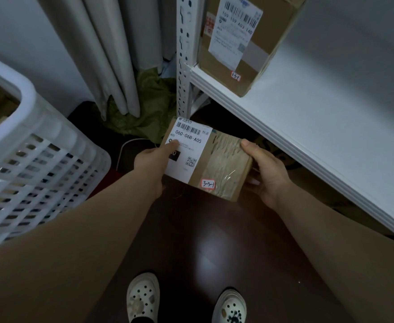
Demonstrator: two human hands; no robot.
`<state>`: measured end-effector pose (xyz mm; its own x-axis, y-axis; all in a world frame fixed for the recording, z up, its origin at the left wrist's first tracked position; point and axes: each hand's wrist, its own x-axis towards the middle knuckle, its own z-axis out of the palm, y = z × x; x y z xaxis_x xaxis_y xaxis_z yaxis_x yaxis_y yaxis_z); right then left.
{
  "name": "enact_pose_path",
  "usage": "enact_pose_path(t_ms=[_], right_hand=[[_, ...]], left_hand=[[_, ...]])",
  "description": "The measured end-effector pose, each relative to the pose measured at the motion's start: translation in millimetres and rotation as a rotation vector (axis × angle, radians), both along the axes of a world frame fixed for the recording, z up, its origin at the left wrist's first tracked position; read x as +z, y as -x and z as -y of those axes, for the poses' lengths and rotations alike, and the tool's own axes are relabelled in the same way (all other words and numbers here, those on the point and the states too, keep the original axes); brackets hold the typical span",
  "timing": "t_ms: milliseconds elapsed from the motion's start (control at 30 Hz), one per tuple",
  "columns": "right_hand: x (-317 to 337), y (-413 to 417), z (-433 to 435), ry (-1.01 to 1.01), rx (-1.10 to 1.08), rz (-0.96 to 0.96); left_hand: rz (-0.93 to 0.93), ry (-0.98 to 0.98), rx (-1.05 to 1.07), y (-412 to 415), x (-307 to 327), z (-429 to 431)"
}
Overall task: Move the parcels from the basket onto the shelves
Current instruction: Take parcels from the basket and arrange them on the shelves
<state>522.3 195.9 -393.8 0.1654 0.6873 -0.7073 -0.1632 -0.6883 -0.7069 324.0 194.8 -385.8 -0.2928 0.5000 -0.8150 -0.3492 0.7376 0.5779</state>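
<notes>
Gripped flat brown taped cardboard parcel (pixel 224 159) in left hand (pixel 151 162) and right hand (pixel 266 170); needed level slide onto white metal shelf (pixel 331 113).

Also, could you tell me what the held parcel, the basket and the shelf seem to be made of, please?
The parcel: brown cardboard, matt, wrapped in glossy clear tape that glints, with a white paper label. The basket: white plastic, judging by its smooth moulded rim and slotted walls. The shelf: probably painted metal; smooth white board, and its post has punched slots.
</notes>
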Motion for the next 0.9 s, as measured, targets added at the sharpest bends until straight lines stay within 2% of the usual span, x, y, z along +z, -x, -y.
enact_pose_path(t_ms=[600,733,900], right_hand=[[44,-28,5,-0.035,-0.019,-0.065],[82,-39,14,-0.050,-0.031,-0.056],[160,-65,30,-0.095,-0.009,-0.067]], left_hand=[[-0.022,-0.043,0.019,-23,53,1],[-0.030,-0.079,-0.024,-32,89,8],[-0.019,-0.101,-0.151,-50,159,18]])
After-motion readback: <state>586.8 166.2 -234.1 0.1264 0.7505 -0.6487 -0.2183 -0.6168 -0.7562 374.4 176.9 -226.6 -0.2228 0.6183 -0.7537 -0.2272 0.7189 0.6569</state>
